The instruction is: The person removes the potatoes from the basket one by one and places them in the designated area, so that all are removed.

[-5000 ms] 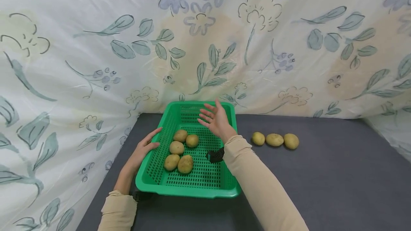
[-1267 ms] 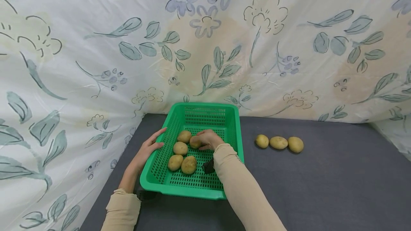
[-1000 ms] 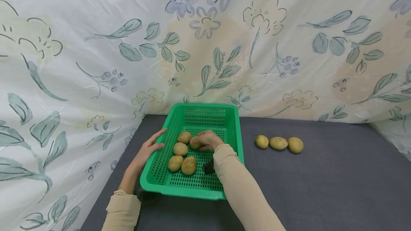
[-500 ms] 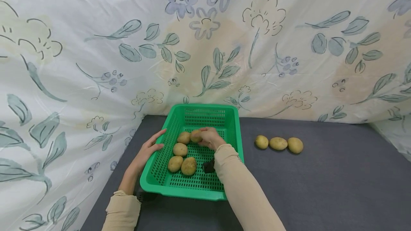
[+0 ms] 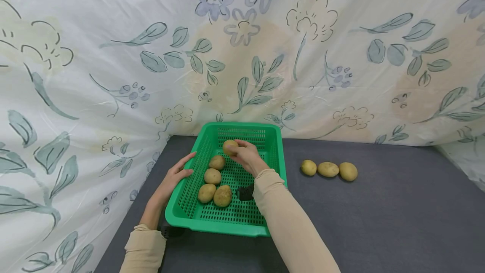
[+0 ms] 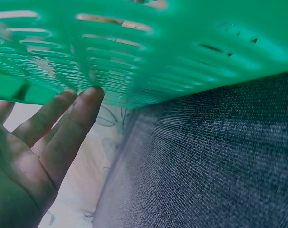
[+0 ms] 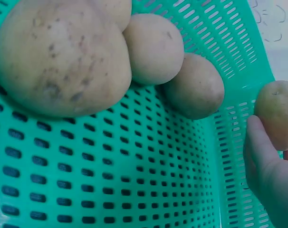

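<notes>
My right hand [image 5: 247, 155] pinches a round tan potato [image 5: 230, 148] between thumb and fingers, over the back part of the green plastic basket [image 5: 216, 227]. In the right wrist view that potato [image 7: 279, 114] is raised apart from the rest, near the far wall. Several other potatoes lie on the slotted basket floor toward its left side, among them a large speckled potato [image 5: 222, 196] nearest the front. My left hand [image 5: 170, 182] touches the basket's left side; seen from the left wrist, its fingers [image 6: 70, 123] are extended against the outer slotted wall.
To the right of the basket, three potatoes [image 5: 328, 169] sit in a row on the dark grey cloth-covered table [image 5: 379, 222]. A flower-printed curtain [image 5: 242, 54] hangs close behind the basket and along the left. A black wrist camera [image 5: 245, 193] hangs under the right wrist.
Empty and spread above the basket at first, my right hand went down, gripped the potato at the right of the group and has lifted it up toward the back. The left hand keeps its place.
</notes>
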A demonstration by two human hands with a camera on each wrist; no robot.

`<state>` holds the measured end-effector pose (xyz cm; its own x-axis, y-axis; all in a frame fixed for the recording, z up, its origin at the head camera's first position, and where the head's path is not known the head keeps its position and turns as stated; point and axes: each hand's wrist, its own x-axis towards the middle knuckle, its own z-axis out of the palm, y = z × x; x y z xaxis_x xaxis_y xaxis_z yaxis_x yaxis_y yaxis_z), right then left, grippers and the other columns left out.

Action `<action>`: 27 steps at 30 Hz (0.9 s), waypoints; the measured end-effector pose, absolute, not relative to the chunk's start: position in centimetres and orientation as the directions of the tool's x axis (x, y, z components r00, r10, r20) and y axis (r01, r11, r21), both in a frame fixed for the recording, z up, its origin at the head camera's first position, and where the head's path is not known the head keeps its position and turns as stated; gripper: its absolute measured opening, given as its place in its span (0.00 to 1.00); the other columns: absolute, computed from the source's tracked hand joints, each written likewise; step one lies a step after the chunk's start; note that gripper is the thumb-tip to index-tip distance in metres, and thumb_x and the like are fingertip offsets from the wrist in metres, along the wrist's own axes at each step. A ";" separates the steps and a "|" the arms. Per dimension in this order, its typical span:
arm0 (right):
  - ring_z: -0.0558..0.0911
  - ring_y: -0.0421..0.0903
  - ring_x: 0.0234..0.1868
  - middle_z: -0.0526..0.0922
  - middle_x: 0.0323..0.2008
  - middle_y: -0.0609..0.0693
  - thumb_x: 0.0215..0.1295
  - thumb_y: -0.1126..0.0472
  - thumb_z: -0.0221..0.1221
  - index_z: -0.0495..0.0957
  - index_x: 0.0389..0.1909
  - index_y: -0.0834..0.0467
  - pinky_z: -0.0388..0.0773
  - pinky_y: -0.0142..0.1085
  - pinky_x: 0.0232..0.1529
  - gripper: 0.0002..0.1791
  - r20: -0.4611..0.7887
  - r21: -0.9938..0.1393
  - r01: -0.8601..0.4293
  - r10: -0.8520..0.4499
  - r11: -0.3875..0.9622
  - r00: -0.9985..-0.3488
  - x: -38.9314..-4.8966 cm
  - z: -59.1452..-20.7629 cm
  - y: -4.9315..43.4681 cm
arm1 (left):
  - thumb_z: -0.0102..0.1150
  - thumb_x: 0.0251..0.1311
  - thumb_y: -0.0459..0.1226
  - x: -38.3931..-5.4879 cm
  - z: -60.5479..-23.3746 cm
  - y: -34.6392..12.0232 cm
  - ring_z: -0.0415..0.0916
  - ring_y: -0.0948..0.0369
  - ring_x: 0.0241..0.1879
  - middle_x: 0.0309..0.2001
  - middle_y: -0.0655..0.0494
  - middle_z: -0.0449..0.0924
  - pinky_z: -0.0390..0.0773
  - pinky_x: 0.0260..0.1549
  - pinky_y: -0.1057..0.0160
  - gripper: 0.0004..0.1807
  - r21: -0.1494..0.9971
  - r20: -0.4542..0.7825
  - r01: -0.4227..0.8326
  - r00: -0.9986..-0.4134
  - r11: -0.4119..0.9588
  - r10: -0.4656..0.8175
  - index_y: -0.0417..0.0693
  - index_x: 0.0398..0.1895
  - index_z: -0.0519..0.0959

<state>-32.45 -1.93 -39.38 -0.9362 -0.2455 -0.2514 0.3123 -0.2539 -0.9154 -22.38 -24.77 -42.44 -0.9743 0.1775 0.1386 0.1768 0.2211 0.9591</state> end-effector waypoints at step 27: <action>0.71 0.56 0.59 0.63 0.60 0.61 0.64 0.71 0.59 0.61 0.68 0.61 0.72 0.36 0.55 0.32 -0.142 -0.759 0.186 -0.120 -0.624 -0.983 -32.7 -36.8 -1.4 | 0.43 0.72 0.38 -22.1 -42.3 -24.7 0.41 0.39 0.70 0.75 0.44 0.37 0.67 0.53 0.42 0.30 0.959 0.144 0.183 -0.972 0.215 0.186 0.49 0.75 0.53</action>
